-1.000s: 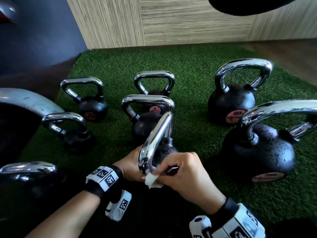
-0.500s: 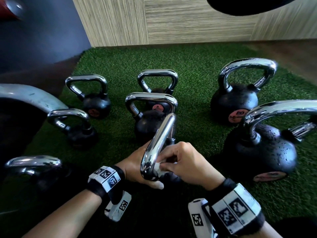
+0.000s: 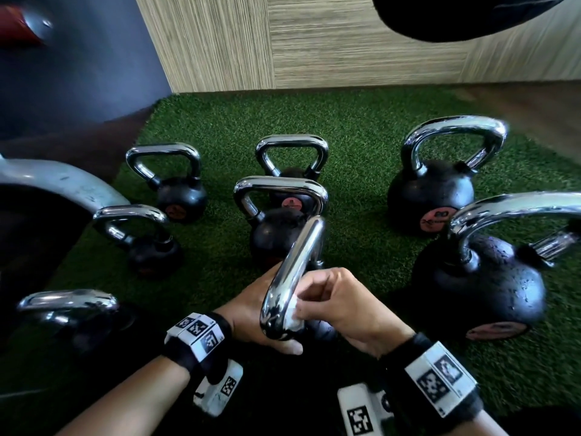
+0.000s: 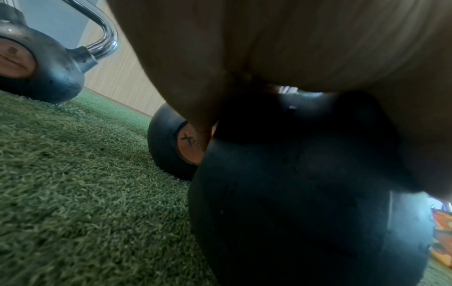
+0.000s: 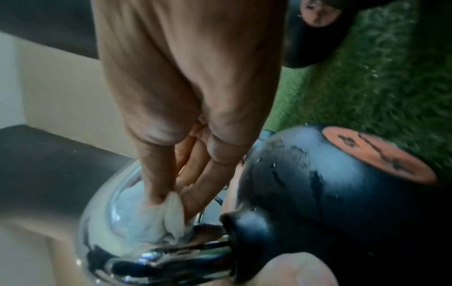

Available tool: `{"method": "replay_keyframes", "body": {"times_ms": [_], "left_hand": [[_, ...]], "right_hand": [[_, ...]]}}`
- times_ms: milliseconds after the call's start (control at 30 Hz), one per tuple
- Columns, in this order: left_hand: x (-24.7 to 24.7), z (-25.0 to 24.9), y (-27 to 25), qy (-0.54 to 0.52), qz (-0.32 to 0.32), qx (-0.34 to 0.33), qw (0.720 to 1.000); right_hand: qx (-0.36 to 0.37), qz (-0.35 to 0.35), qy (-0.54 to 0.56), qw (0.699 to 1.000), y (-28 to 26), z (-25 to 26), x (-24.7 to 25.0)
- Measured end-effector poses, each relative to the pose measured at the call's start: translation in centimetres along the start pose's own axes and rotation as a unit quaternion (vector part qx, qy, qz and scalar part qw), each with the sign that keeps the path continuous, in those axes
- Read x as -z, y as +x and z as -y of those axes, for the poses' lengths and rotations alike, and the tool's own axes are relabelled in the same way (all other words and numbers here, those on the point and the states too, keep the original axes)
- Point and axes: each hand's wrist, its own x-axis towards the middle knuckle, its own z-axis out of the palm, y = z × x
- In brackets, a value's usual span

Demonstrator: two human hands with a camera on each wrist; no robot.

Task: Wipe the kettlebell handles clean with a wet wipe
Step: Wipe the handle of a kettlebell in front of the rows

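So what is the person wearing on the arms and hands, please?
Both forearms are bare, with no sleeves and no gloves. The left hand and the right hand each have a black wrist strap carrying white blocks printed with black square code markers. A white camera unit hangs under each wrist.

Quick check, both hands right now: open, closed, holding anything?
Left hand: steadies the near kettlebell at its handle base; grip cannot be told.
Right hand: pinches the wet wipe against the chrome handle.
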Motion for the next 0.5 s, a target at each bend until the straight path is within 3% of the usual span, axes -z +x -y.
{"method": "replay_keyframes", "body": {"times_ms": [200,367,500], "left_hand": [[0.1,-0.1,0.2,-0.014,-0.015,-0.015,1.0],[0.3,-0.7,-0.1,0.019,-0.012,-0.018,1.0],[0.3,-0.7,-0.2,-0.007,-0.036,-0.035,0.999]], "right_hand": [[-0.019,-0.097,0.224,0.969,0.7,-0.1,-0.8],[0.01,-0.112,0.153,0.982,-0.2,0.2,-1.1],[0.061,-0.237,0.073,0.967,1.1,1.0,0.2]]}}
